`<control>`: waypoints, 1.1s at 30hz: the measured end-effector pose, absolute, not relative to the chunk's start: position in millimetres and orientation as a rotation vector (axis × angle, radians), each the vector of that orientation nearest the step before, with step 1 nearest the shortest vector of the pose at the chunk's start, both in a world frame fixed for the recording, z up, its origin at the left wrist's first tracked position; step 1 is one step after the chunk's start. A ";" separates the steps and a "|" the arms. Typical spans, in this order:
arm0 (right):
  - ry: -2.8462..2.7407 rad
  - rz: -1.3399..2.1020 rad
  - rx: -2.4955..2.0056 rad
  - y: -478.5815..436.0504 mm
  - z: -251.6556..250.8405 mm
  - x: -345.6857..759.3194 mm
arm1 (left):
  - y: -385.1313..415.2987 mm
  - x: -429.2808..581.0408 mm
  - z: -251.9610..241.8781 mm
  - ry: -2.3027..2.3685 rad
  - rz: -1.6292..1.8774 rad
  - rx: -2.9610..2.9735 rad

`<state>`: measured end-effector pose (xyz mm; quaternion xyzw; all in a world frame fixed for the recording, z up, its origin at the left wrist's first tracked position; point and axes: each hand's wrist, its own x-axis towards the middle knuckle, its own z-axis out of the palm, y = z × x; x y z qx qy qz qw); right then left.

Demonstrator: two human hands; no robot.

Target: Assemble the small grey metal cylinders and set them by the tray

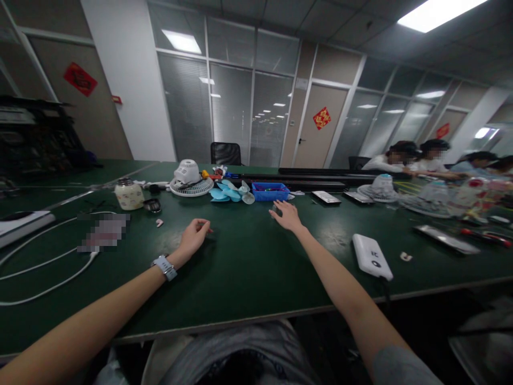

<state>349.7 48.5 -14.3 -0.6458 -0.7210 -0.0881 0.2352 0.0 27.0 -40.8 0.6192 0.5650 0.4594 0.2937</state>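
Note:
My right hand reaches forward over the green table, its fingers spread and nothing in them. Just beyond its fingertips sits a blue plastic basket with small dark items inside. My left hand is low over the tabletop, fingers curled together; whether anything small is between them is hidden. A grey watch is on that wrist. Behind the hands, light-blue fan blades lie in a loose pile left of the basket. A white fan body with a round grille stands farther left.
At left are a patterned jar, a pink earbud-like piece and a white cable. A white power bank lies right of my right forearm. Long black bars run along the back. Several people sit at far right.

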 end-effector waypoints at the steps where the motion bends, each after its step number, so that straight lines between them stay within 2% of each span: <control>1: -1.981 -0.247 -1.768 48.4 -14.4 349.7 | 26.4 -0.1 -40.4 1.507 1.223 1.652; 13: -1.986 -0.263 -1.772 44.8 -16.4 349.4 | 24.4 2.0 -37.4 1.493 1.223 1.650; 19: -1.688 -0.392 -1.819 44.7 -12.2 365.4 | 26.1 2.7 -40.1 1.462 1.282 1.650; 28: -1.755 -0.035 -2.084 45.0 -25.6 384.8 | 28.9 0.6 -44.1 1.457 1.260 1.668; 33: -1.760 -0.055 -2.079 46.8 -30.2 386.9 | 31.0 -0.7 -45.3 1.459 1.236 1.662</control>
